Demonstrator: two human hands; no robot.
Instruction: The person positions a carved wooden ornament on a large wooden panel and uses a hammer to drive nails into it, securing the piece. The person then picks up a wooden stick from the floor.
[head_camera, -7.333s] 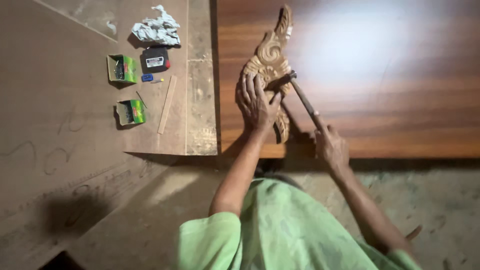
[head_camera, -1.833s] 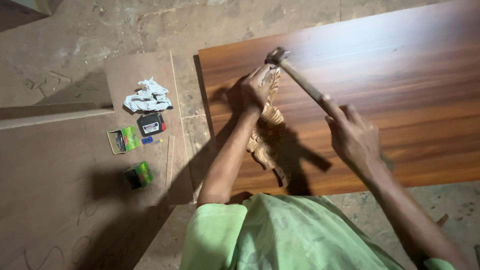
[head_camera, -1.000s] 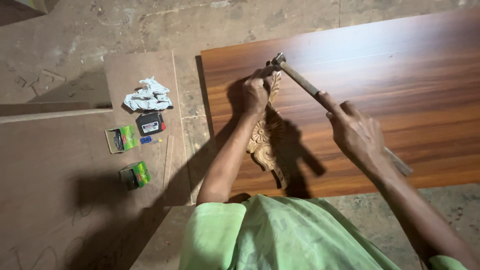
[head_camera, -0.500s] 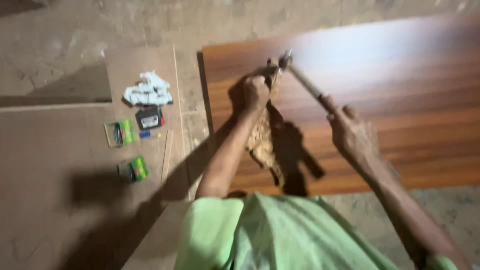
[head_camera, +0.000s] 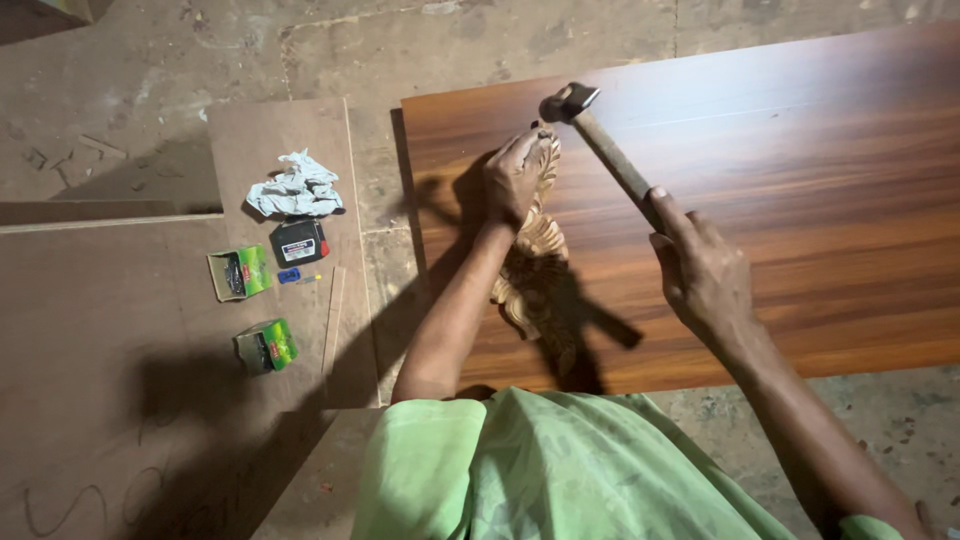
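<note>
While the left hand (head_camera: 515, 175) pins the carved wooden ornament (head_camera: 535, 265) flat on the dark wood panel (head_camera: 800, 200), fingers curled over its top end, the right hand (head_camera: 700, 275) grips the hammer (head_camera: 600, 140), head raised just beside those fingers; a slightly off blow could bruise them or chip the carving.

Bare brown panel (head_camera: 800, 200) right of hammer (head_camera: 600, 140), open floor (head_camera: 300, 50) beyond, small boxes (head_camera: 240, 272) and crumpled rag (head_camera: 295, 187) cluttering left board (head_camera: 100, 350)

A pale carved wooden ornament (head_camera: 535, 262) lies lengthwise near the glossy brown board's (head_camera: 800, 200) left edge; a wooden-handled hammer (head_camera: 600, 140) slants above its far end.
</note>
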